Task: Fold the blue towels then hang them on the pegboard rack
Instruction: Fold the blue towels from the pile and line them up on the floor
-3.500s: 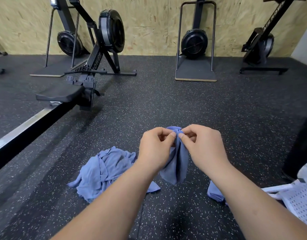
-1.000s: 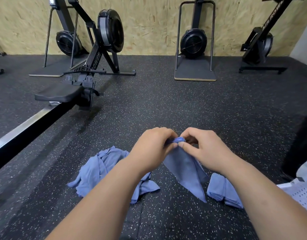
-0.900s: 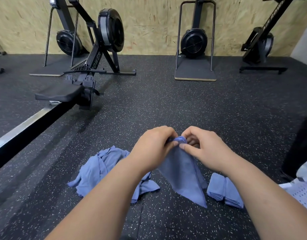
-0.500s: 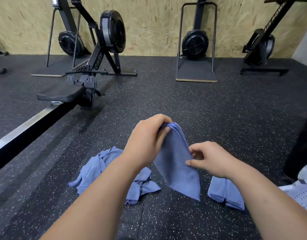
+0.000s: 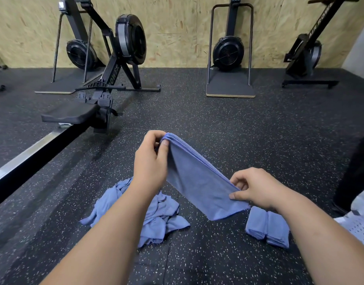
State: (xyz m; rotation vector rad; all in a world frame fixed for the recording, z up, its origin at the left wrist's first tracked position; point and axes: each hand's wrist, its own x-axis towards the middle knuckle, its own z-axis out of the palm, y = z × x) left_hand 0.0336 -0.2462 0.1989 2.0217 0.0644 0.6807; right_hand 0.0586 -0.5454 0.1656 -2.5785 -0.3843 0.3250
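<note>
My left hand (image 5: 151,159) has its grip pinched on the upper corner of a folded blue cloth towel (image 5: 195,179), held above the black speckled rubber floor (image 5: 238,130). My right hand (image 5: 257,189) grips its lower end, so it slants. Below lie a crumpled heap of blue towels (image 5: 156,219) and a folded blue stack (image 5: 267,229). The white perforated panel (image 5: 362,229) at the right edge may be the pegboard.

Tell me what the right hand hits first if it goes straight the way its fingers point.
Pinching the held towel, the right hand points left: probably the left forearm first, though depth is unclear.
</note>
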